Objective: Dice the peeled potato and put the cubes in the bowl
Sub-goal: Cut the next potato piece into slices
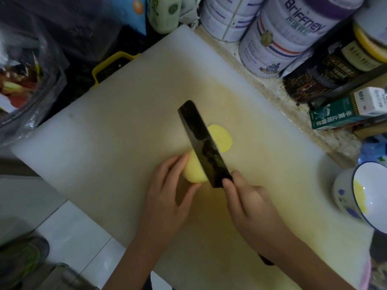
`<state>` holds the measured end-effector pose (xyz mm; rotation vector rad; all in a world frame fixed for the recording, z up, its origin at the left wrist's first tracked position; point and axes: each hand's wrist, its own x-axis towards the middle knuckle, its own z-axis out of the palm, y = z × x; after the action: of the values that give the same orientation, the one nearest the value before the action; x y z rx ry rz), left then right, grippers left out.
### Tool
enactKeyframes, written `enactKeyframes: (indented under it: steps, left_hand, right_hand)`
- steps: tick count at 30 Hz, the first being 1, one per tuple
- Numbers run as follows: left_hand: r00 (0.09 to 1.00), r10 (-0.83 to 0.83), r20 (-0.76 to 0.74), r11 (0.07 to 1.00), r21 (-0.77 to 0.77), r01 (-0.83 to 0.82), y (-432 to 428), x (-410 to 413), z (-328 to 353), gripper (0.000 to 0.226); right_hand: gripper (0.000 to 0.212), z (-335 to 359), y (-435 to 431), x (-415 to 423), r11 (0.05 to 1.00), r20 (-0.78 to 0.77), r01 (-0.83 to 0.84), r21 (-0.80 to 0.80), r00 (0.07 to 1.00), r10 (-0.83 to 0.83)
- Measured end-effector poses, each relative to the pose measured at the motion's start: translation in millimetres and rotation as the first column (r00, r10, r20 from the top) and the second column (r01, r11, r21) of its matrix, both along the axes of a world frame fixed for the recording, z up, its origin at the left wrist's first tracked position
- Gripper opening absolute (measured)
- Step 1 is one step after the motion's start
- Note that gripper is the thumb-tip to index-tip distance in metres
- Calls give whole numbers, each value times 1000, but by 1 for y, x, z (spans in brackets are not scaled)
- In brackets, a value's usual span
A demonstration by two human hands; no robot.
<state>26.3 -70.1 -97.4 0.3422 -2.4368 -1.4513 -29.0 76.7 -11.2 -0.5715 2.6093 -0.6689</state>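
One slice [222,139] off. Left hand [167,206] holds the potato [193,171], right hand [251,210] grips the knife [203,141] mid-cut. More slices next, I'd guess, then sticks and cubes.

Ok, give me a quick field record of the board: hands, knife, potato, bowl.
left hand: holds the potato down on the cutting board
right hand: grips the knife near the blade's heel
knife: blade between potato and slice
slice: one, flat on the board beyond the blade
cubes: none visible
bowl: right of the board, something yellow inside, unclear what
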Motion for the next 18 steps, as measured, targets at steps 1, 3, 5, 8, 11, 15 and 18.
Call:
enactKeyframes:
  steps: [1, 3, 5, 8, 11, 15, 18]
  left_hand:
    - [1000, -5, 19, 1000, 17, 4, 0, 0, 0, 54]
    - [999, -10, 40, 999, 46, 9, -1, 0, 0, 54]
    - [999, -15, 40, 999, 42, 13, -1, 1, 0, 54]
    - [999, -20, 32, 998, 55, 18, -1, 1, 0, 54]
    - [999, -24, 24, 999, 46, 23, -1, 2, -2, 54]
    - [999, -34, 0, 999, 34, 34, -2, 2, -4, 54]
    - [999, -42, -12, 999, 35, 42, -2, 3, -6, 54]
  right_hand:
    - [33, 8, 3, -1, 999, -6, 22, -29, 1000, -23]
    - [26, 23, 10, 3, 996, 8, 42, -77, 999, -42]
    - [21, 29, 18, 12, 996, 31, 33, -87, 999, -31]
    - [19, 27, 23, 23, 993, 35, 39, -108, 999, -36]
    - [23, 21, 25, 31, 991, 1, 33, -126, 999, -33]
    - [23, 17, 23, 35, 993, -25, 19, -119, 999, -22]
    - [24, 15, 22, 37, 994, -26, 20, -103, 999, -23]
